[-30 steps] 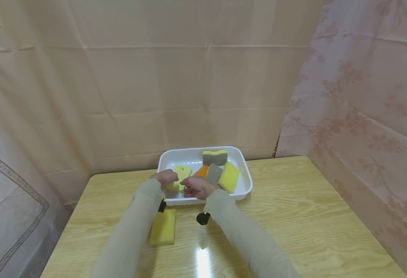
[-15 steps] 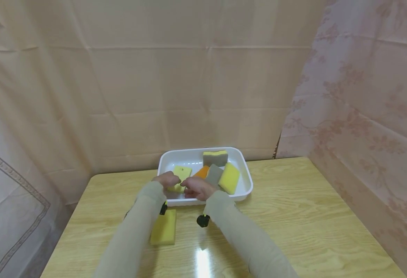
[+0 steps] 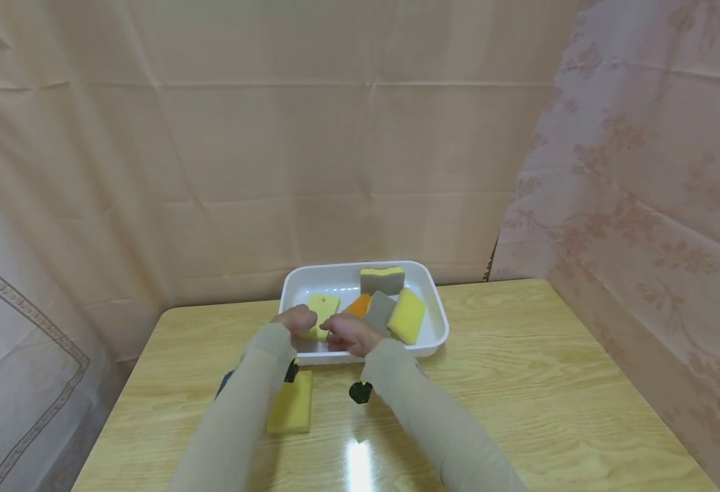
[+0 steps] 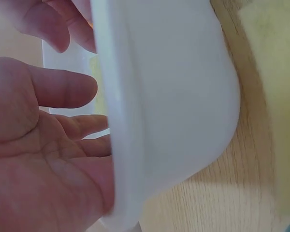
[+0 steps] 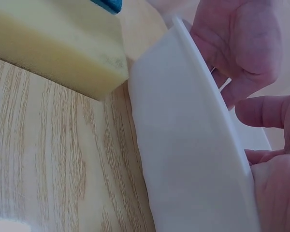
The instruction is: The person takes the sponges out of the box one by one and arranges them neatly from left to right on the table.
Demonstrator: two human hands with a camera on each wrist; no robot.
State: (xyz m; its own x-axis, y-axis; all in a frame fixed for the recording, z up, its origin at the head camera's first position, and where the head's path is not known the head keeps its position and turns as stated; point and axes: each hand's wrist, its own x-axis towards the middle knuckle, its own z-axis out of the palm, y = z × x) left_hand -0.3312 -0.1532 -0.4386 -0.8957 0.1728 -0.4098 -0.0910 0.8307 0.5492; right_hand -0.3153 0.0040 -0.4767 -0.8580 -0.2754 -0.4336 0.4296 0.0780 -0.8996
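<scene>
A white tray (image 3: 311, 357) stands at the back of the table, and both hands reach over its front rim. My left hand (image 3: 295, 318) is at the left, above a pale yellow sponge (image 3: 324, 306) with a small hole. Beside it, my right hand (image 3: 354, 333) is near an orange sponge (image 3: 358, 305) and a grey sponge (image 3: 380, 309). In the left wrist view the left thumb (image 4: 67, 88) is straight and apart from its loosely bent fingers. The right thumb (image 5: 261, 111) also points straight; its fingertips are partly hidden behind the rim. Neither hand visibly holds anything.
A yellow sponge (image 3: 408, 316) leans at the tray's right, with a yellow-and-grey sponge (image 3: 382, 283) upright behind. Another yellow sponge (image 3: 292, 404) lies on the wooden table (image 3: 532, 383) in front of the tray. A dark blue item (image 3: 223, 383) shows partly behind the left sleeve.
Both hands stay nearly still over the tray. The left sleeve has shifted slightly right, showing more of the blue item beside it.
</scene>
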